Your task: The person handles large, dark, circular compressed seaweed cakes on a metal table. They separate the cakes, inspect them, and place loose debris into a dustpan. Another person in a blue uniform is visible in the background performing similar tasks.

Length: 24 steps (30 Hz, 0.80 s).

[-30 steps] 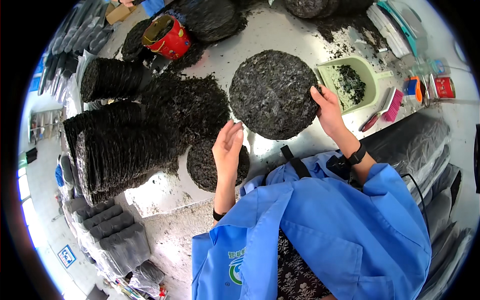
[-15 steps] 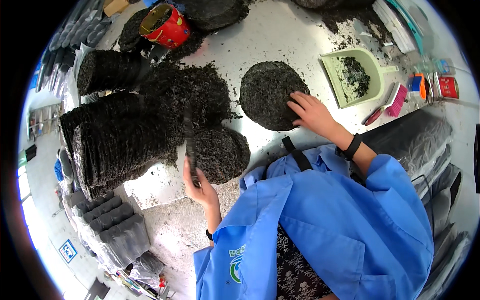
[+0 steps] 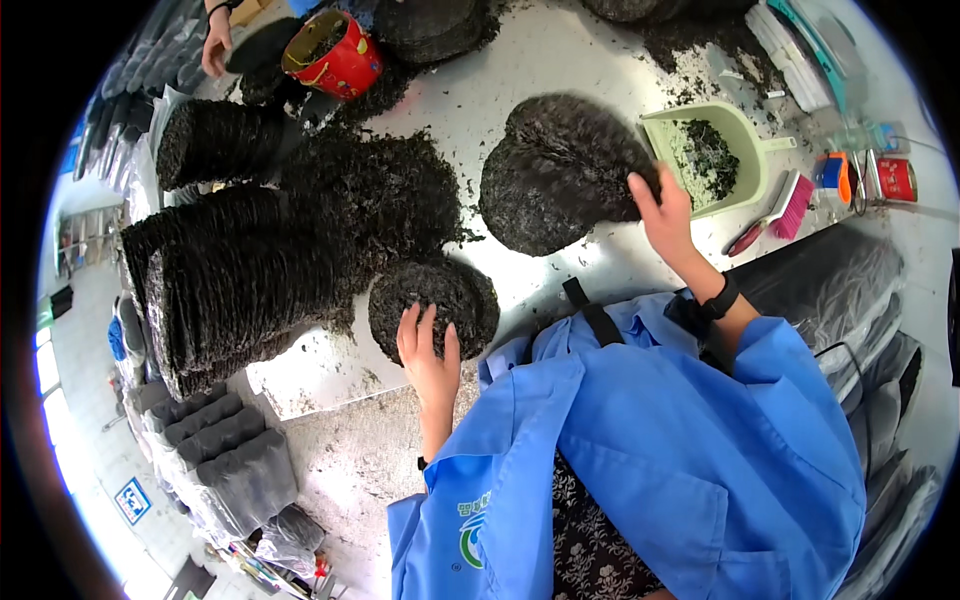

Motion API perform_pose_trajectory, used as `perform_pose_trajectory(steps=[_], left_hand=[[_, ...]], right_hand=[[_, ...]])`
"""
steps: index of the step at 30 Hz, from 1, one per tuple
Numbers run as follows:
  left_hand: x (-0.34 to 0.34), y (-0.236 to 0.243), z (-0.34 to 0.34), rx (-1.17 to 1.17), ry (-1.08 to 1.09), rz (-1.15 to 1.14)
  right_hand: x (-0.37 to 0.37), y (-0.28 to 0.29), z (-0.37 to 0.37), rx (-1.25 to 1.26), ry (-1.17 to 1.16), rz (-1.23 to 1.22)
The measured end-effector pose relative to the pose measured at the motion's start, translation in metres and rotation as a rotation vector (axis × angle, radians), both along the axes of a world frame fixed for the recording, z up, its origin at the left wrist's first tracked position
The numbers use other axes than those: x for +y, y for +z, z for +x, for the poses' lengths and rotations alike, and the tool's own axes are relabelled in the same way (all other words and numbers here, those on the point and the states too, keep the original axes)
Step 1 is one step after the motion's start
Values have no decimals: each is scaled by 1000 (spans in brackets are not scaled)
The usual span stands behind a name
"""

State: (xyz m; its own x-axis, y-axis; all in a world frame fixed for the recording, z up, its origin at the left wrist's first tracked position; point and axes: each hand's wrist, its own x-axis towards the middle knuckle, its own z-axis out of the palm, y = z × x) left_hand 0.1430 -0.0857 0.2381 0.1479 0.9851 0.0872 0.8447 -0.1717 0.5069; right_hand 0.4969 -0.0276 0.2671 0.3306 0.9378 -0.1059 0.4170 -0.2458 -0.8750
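Observation:
My right hand (image 3: pixel 664 208) grips the right edge of a dark round sheet (image 3: pixel 590 140) that looks like dried seaweed; it is lifted, tilted and smeared by motion. Beneath it, another round seaweed disc (image 3: pixel 525 210) rests on the white table (image 3: pixel 440 95). My left hand (image 3: pixel 430 355) lies with fingers spread on a smaller-looking round seaweed sheet (image 3: pixel 415 290), at the top of a low pile near the table's front edge. Left of that, a long row of seaweed sheets (image 3: pixel 240 290) stands on edge, beside a loose dark heap (image 3: pixel 385 190).
At the right are a pale green dustpan (image 3: pixel 755 140) with dark scraps, a pink-bristled brush (image 3: pixel 795 205) and an orange-and-blue tape roll (image 3: pixel 833 177). A red bucket (image 3: pixel 350 65) stands at the back left. Another person's hand (image 3: pixel 216 45) reaches in beyond it.
My right hand has lifted a seaweed sheet off the right-hand pile, moving right. My left hand's upright sheet now lies flat on the near pile. Another person's hand has appeared at the far left.

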Motion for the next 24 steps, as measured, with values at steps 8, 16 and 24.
perform_pose_trajectory(steps=[8, 16, 24], left_hand=[[49, 25, 74, -1254, 238, -567], [50, 38, 79, -1044, 251, -293], [41, 47, 74, -191, -241, 248]], right_hand=[[1, -4, -16, 1008, -25, -48], [-3, -5, -20, 769, 22, -59], [-1, 16, -21, 1078, 64, -109]])
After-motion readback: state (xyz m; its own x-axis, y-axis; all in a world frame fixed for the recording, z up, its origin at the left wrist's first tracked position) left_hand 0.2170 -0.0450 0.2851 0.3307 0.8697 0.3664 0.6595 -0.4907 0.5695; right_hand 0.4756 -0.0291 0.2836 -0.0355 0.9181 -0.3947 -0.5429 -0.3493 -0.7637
